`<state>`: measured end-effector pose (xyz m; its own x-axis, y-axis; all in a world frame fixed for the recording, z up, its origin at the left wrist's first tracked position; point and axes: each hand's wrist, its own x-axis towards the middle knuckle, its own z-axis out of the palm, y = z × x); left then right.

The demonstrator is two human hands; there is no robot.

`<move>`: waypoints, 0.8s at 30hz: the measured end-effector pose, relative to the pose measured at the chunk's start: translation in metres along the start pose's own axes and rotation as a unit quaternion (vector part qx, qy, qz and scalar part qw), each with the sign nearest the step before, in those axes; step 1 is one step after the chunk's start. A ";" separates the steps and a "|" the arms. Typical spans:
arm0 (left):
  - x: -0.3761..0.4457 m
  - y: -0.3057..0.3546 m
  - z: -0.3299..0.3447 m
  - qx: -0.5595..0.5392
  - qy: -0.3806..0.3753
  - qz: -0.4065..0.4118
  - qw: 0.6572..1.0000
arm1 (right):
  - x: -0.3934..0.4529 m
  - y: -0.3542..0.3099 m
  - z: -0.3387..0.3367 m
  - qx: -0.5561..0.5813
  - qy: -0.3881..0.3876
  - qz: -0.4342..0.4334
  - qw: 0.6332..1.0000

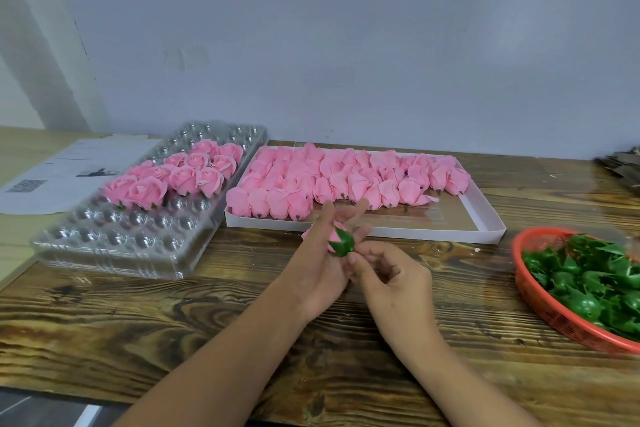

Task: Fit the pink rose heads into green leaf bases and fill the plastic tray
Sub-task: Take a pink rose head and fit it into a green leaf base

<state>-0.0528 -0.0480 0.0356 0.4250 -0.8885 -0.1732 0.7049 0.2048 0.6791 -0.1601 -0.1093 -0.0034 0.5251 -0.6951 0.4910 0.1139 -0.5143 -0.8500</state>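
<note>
- Pale grey wall [346,45] behind, meeting the far edge of a dark, grainy wooden tabletop [173,329].
- White shallow box [491,218] at centre back, packed with loose pink rose heads [346,177] lying in rows; bare strip along its near side.
- Clear plastic tray [114,246] left of the box, just beside it; finished roses [180,173] with green bases seated in its middle rows, near and far cups unfilled.
- Printed paper sheet [52,173] further left, partly under the tray.
- Red mesh basket [540,305] at the right edge, heaped with green leaf bases [595,281].
- Left hand [318,274] in front of the box, cradling a pink rose [334,234], index and middle fingers [320,222] stretched past it.
- Right hand [394,274] touching the left, fingers curled, thumb and forefinger pinching the green leaf base [343,244] fitted on that rose.
</note>
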 end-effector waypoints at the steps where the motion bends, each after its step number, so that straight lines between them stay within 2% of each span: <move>1: 0.000 0.000 0.000 0.006 0.002 0.002 1.000 | 0.000 -0.001 0.000 -0.001 0.002 -0.001 1.000; 6: -0.001 -0.002 0.002 0.044 0.002 0.030 0.999 | -0.001 -0.006 0.000 -0.033 0.025 -0.021 0.999; 12: -0.006 -0.004 0.005 0.076 -0.001 0.057 0.995 | 0.002 -0.002 -0.002 -0.060 -0.015 -0.023 0.998; 15: -0.006 -0.003 0.005 0.086 -0.007 0.054 0.995 | 0.001 0.000 -0.002 -0.081 -0.023 -0.024 0.996; 24: -0.003 -0.001 0.002 0.075 0.003 0.040 0.996 | -0.004 -0.006 -0.003 -0.090 0.017 -0.036 0.995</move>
<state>-0.0558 -0.0461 0.0370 0.4808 -0.8689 -0.1177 0.5752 0.2112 0.7903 -0.1654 -0.1048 0.0004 0.4915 -0.6691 0.5575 -0.0046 -0.6421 -0.7666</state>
